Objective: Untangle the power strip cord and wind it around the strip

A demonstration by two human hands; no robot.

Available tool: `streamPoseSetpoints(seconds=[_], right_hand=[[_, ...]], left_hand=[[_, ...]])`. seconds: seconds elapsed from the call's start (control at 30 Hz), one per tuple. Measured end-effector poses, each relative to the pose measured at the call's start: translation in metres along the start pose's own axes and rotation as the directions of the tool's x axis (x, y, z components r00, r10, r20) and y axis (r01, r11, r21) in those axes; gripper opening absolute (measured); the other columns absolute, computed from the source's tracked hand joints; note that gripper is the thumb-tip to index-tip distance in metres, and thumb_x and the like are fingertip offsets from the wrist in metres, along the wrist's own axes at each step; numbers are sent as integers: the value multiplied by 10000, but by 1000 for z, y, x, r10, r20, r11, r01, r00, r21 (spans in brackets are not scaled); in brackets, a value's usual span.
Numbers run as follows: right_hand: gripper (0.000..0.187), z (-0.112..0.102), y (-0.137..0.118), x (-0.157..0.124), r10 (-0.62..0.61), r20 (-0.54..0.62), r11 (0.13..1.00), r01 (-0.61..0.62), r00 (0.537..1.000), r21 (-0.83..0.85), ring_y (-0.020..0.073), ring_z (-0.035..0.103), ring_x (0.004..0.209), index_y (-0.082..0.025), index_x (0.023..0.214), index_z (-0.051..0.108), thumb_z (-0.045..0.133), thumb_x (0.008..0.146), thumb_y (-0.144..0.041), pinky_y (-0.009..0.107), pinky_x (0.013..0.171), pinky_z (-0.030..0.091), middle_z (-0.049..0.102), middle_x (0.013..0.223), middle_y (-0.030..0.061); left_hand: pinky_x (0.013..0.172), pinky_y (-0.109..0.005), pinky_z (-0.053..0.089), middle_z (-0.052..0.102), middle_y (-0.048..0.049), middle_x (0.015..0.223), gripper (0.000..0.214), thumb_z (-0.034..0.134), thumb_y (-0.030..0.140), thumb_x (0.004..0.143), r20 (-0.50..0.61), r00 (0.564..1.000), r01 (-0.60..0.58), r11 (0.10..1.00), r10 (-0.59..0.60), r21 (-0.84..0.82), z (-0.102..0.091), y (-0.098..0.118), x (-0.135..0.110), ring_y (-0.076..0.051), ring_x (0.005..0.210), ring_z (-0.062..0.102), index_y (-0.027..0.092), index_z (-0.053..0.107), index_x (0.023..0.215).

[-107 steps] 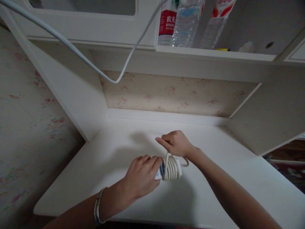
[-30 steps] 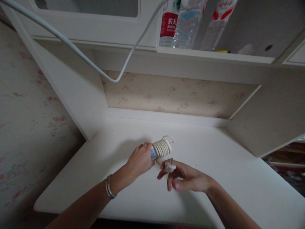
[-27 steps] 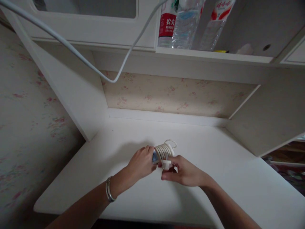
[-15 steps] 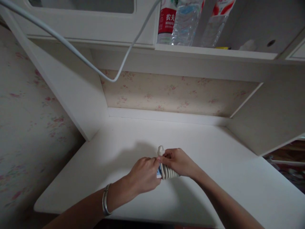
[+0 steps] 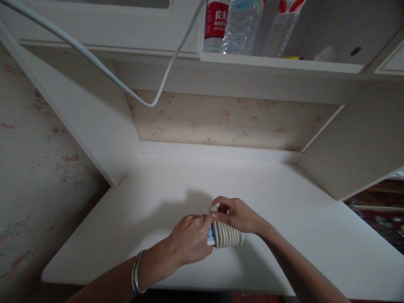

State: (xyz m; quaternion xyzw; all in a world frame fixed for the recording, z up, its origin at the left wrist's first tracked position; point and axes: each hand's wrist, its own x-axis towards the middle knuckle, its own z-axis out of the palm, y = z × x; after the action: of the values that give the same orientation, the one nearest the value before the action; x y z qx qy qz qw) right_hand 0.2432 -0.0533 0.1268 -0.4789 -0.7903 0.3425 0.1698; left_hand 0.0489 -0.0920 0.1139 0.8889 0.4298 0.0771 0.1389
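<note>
Low over the white desk, a cream cord [image 5: 227,235] is wound in several side-by-side turns around a blue-and-white flat piece [image 5: 211,236], whose kind I cannot make out. My left hand [image 5: 193,236] is closed around the left end of this piece, hiding most of it. From above, my right hand [image 5: 235,213] bends over the coils. Its thumb and fingers pinch the cord by the left end of the winding, close to my left knuckles. A pale bit of the cord shows between those fingers.
The white desk [image 5: 170,176] has side panels left and right. Above it, a shelf [image 5: 284,63] holds plastic bottles [image 5: 241,29], one with a red label. A pale cable [image 5: 107,75] hangs in a loop before the cabinet. Floral wallpaper [image 5: 63,168] covers the left wall.
My right fingers have closed over the pale lump of cord that stuck up before. More of the coils shows under my right hand, and the wound piece is slightly lower in view.
</note>
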Motion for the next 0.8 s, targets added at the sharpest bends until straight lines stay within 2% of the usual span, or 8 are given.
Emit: streamPoseSetpoints(seconds=[0.13,0.23,0.37,0.53,0.6,0.67,0.73,0.8], right_hand=[[367,0,2,1,-40,0,998,40,999,-58,201,656,805,-256,1039,701,515,868,-523,297,704,454,726,944,47],[405,0,4,2,-38,55,992,44,998,-118,228,661,866,-264,1101,698,470,886,-522,313,731,461,720,1030,63],[368,2,4,4,-14,112,971,40,994,-235,246,661,855,-265,1105,698,466,891,-455,326,728,447,726,991,73],[412,4,-2,9,-36,40,933,47,999,-356,229,636,799,-238,939,717,360,947,-444,348,771,410,713,864,90],[396,2,-7,10,-90,-32,925,71,995,-373,220,621,850,-234,966,700,344,961,-408,361,840,389,702,886,83],[352,1,-11,9,-154,-160,925,85,975,-370,227,598,934,-229,1008,685,369,959,-375,384,914,357,691,961,82],[325,3,-13,4,-171,-343,949,61,923,-310,240,577,980,-216,1009,676,398,950,-374,399,937,353,678,1011,93],[325,13,-10,-5,-68,-534,991,-6,842,-136,239,583,917,-210,961,667,418,937,-417,378,851,415,674,960,101]], left_hand=[[755,-347,524,693,-93,949,302,530,182,716,9,998,61,997,-60,-36,5,1,-1,-256,857,674,171,527,1017],[746,-348,527,694,-103,953,299,523,186,737,1,998,64,996,-64,-58,11,2,-2,-258,855,678,167,505,1035],[745,-356,527,699,-103,963,349,533,183,735,-8,998,62,995,-63,-82,16,3,-3,-268,861,680,171,487,1081],[759,-356,530,695,-92,1033,617,558,201,740,-79,989,116,986,-126,-122,18,-2,0,-266,895,677,204,348,1321],[785,-379,530,679,-110,1091,698,562,217,743,-122,983,123,986,-136,-109,18,-7,2,-277,934,667,195,287,1384],[824,-399,522,660,-125,1141,705,570,251,751,-162,974,143,985,-158,-100,19,-13,3,-285,976,653,183,293,1395],[852,-398,512,653,-125,1157,679,578,282,758,-197,958,188,976,-208,-112,19,-18,4,-282,995,647,182,332,1383],[858,-385,508,659,-122,1145,664,585,309,767,-231,933,249,958,-277,-142,20,-23,6,-273,992,651,181,354,1376]])
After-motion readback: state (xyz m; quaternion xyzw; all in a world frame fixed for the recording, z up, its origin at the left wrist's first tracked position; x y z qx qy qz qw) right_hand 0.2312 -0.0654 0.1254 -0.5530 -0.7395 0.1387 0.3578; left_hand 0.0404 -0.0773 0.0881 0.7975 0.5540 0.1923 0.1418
